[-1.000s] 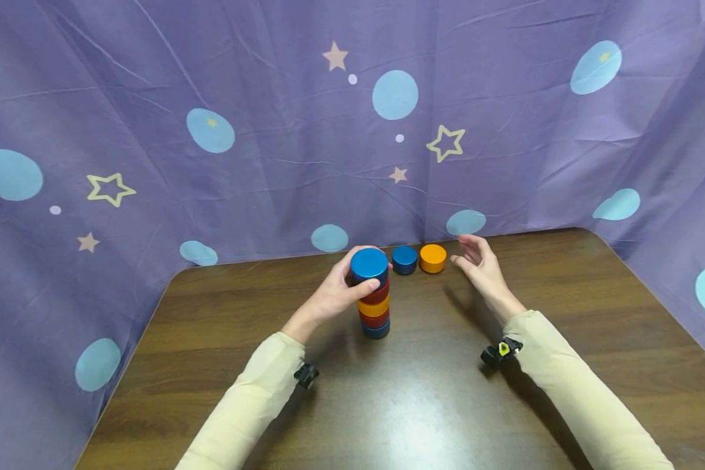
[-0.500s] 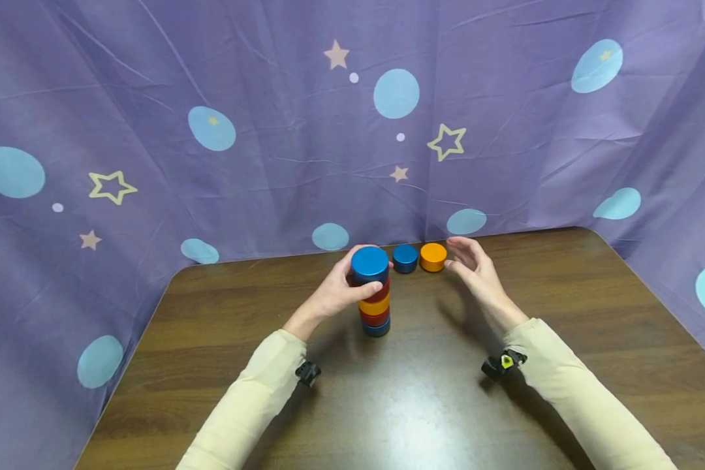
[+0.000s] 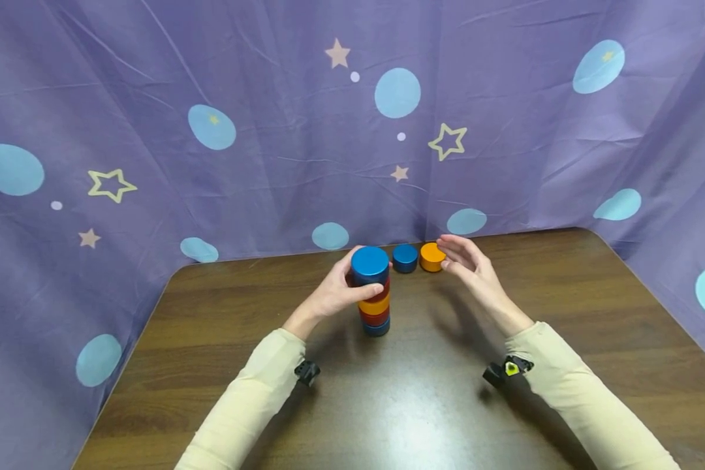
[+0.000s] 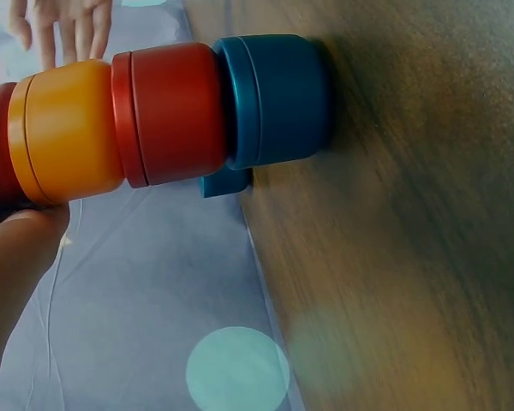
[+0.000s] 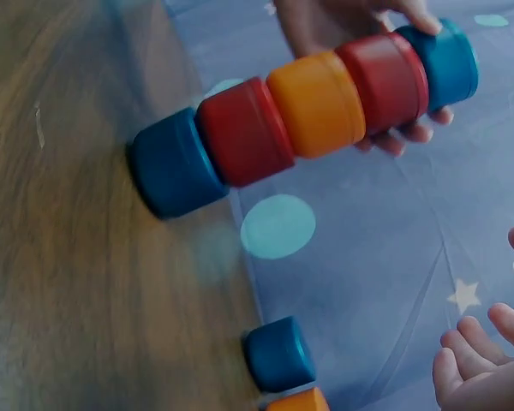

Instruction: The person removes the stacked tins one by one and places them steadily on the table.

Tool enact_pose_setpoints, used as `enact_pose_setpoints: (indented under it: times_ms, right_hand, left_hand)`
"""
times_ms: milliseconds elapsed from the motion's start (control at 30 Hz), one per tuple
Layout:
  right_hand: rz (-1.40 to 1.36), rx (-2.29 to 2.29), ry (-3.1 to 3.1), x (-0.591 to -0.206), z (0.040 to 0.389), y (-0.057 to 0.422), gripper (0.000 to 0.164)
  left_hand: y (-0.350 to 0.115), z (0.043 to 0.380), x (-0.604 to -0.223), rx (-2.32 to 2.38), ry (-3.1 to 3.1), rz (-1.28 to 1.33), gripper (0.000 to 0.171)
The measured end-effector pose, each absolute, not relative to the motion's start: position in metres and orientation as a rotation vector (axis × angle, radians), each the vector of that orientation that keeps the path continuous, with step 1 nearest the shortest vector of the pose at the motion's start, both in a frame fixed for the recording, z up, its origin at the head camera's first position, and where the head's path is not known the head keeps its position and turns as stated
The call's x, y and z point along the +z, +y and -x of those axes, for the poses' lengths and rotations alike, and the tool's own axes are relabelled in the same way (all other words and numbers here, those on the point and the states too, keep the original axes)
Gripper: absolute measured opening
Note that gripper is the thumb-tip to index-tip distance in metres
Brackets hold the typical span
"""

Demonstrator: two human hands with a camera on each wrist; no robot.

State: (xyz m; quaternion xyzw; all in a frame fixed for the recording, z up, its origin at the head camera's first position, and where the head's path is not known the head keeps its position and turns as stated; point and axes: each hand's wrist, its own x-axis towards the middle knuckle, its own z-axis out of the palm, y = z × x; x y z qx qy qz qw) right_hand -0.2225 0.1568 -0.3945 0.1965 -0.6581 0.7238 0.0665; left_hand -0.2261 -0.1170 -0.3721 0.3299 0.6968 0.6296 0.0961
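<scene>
A tower of lidded round tins (image 3: 374, 305) stands on the table in blue, red, orange, red and blue, bottom to top. My left hand (image 3: 331, 292) grips its upper part, thumb in front, around the top blue tin (image 3: 370, 264) and the red one below. The right wrist view shows those fingers behind the upper red tin (image 5: 384, 81). Beside a separate orange tin (image 3: 430, 257) my right hand (image 3: 477, 275) hovers, holding nothing, its fingers loosely bent and overlapping the tin's right edge in the head view. Left of that sits another blue tin (image 3: 405, 258).
The brown wooden table (image 3: 258, 405) ends at a purple patterned curtain (image 3: 270, 130) right behind the two single tins. The tower stands nearer to me than they do, slightly to their left.
My right hand has moved a little left, from beside the orange tin to overlapping its edge. The left hand keeps its grip, and the tower has not visibly moved.
</scene>
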Motion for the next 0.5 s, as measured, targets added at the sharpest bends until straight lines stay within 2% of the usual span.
enact_pose_setpoints:
  times_ms: [133, 367, 500]
  right_hand:
    - [-0.637, 2.214, -1.959, -0.389, 0.22, 0.154, 0.048]
    - [-0.72, 2.252, -1.907, -0.383, 0.214, 0.15, 0.05]
    - [-0.755, 2.269, -1.895, -0.38, 0.211, 0.147, 0.049]
  left_hand:
    - [-0.118, 0.226, -0.373, 1.861, 2.06, -0.967, 0.056]
    - [-0.119, 0.225, -0.377, 1.9, 2.015, -0.932, 0.075]
    - [-0.12, 0.225, -0.382, 1.901, 2.041, -0.907, 0.08]
